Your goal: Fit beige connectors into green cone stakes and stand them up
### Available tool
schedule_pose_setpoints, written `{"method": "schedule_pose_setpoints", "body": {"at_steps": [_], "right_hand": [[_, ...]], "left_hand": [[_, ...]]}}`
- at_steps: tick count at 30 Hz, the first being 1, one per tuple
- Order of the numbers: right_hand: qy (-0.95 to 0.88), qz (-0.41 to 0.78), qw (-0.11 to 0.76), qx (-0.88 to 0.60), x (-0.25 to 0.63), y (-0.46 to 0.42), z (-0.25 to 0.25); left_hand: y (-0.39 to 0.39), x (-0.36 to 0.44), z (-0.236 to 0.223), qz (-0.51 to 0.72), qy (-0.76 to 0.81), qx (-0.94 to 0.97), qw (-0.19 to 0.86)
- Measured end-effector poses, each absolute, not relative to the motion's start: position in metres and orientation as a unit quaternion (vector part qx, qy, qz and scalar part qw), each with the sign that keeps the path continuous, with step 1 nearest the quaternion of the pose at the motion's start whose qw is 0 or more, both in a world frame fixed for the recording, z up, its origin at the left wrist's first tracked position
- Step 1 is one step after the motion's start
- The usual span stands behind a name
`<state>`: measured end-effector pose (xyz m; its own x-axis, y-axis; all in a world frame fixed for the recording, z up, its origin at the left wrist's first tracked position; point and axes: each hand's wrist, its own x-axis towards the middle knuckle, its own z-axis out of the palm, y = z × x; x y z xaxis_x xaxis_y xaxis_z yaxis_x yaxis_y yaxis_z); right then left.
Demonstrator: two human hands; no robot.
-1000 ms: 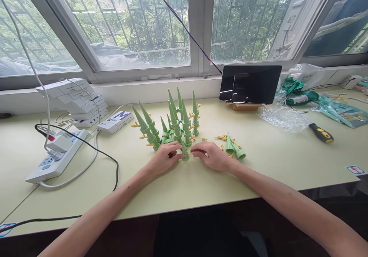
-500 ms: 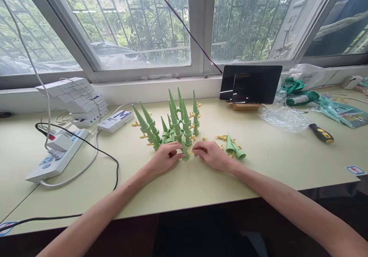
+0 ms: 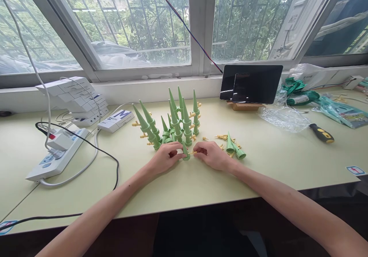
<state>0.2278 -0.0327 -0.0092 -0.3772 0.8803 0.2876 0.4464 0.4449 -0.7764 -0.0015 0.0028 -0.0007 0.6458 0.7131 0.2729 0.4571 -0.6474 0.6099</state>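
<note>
My left hand (image 3: pixel 166 158) pinches a small green plastic spike (image 3: pixel 185 151) that stands point up on the table. On its right side, my right hand (image 3: pixel 211 155) holds a small yellow valve (image 3: pixel 193 152) between thumb and fingertips, close against the spike's base. Whether the valve sits in the spike I cannot tell. Just behind my hands stand several taller green spikes (image 3: pixel 175 123), stacked upright, with yellow valves sticking out of their sides. Right of my right hand lie loose green spikes (image 3: pixel 238 149) and a scatter of yellow valves (image 3: pixel 225 137).
At the left are a white power strip (image 3: pixel 59 157) with cables, a stack of white boxes (image 3: pixel 76 100) and a flat box (image 3: pixel 116 121). A tablet (image 3: pixel 258 84) and phone lean at the back. Plastic wrap (image 3: pixel 284 119) and a screwdriver (image 3: pixel 321 133) lie right.
Both hands stay almost in place. A little more of the yellow valve shows between my right fingertips and the spike.
</note>
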Motion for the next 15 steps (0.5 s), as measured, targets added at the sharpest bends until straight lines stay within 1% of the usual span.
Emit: {"method": "schedule_pose_setpoints", "body": {"at_steps": [15], "right_hand": [[-0.786, 0.281, 0.345, -0.429, 0.2263, -0.0328, -0.0073]], "left_hand": [[0.0023, -0.0008, 0.0012, 0.262, 0.334, 0.868, 0.256]]}}
